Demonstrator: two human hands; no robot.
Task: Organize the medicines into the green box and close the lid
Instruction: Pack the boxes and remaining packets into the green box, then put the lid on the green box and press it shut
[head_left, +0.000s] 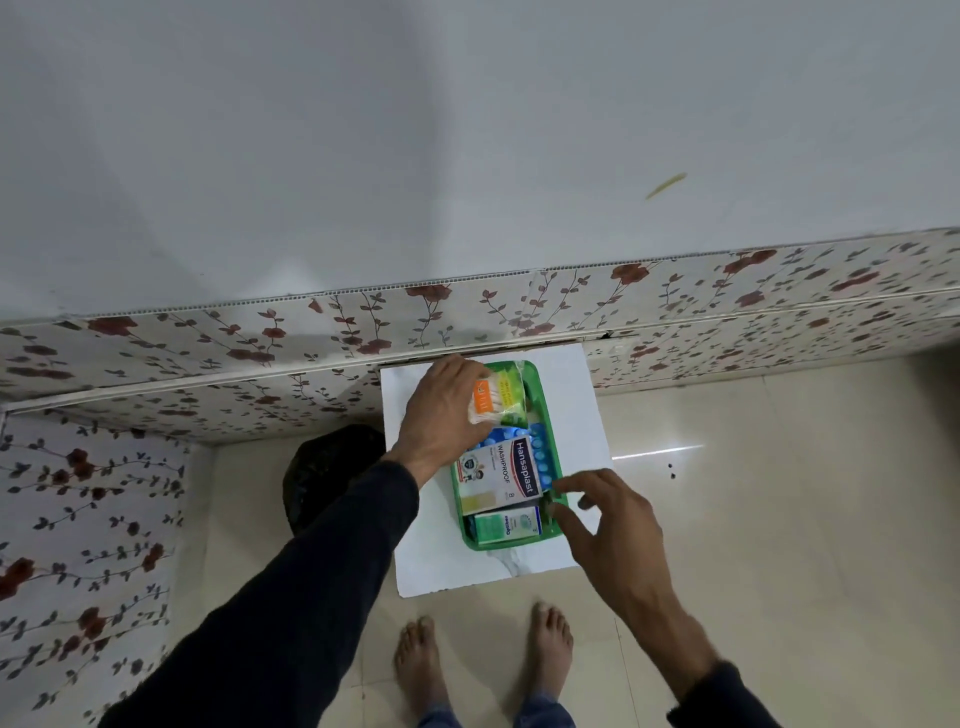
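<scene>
Your left hand (447, 415) gripping a cotton swab packet (497, 399) over the far end of the green box (540, 387), lidless on a white table (582, 415), Hansaplast carton (501, 475), blue blister strip (540, 452) and green carton (506, 526) inside, your right hand (613, 525) with spread, empty fingers at the box's near right rim.

One head cam, wide-angle, looking steeply down from standing height, green box (540, 395) mid-frame

Box (555, 441) on board (582, 395), frame centre.
Inside: swab pack (501, 397) at top, plaster carton (501, 475) mid, small carton (508, 526) at bottom.
</scene>
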